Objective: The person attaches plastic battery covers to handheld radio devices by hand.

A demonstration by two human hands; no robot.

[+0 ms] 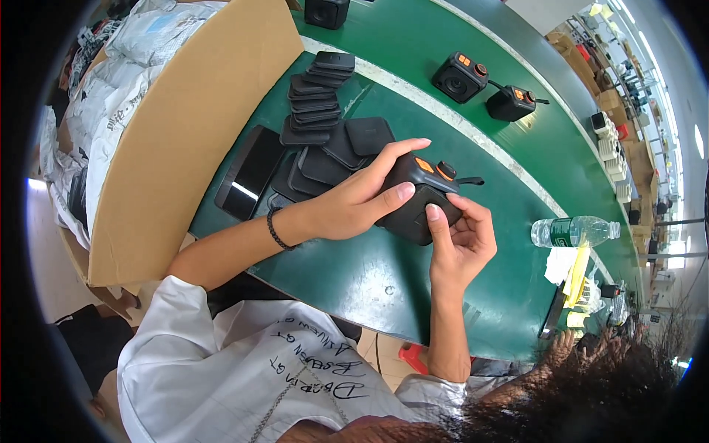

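Observation:
Above the table's near part I hold a small black box-shaped speaker [427, 171] with orange buttons, a round orange-ringed knob on top and a short strap. A black rounded-square cover [413, 223] lies against its side facing me, apparently tilted at the upper edge. My left hand [353, 198] grips the speaker, fingers over its far left side and thumb at the cover's top edge. The thumb of my right hand [467, 240] presses on the cover, its fingers curled at the right corner. Similar black covers lie in a stack [314, 103] and a loose spread [329, 156] left of the speaker.
Further back on the green table [384, 284] stand two more speakers [459, 77] [511, 103], and another speaker [326, 12] at the far edge. A smartphone [249, 173] lies beside a cardboard box [185, 103]. Rightward are a water bottle [565, 232] and another person's hand [557, 353].

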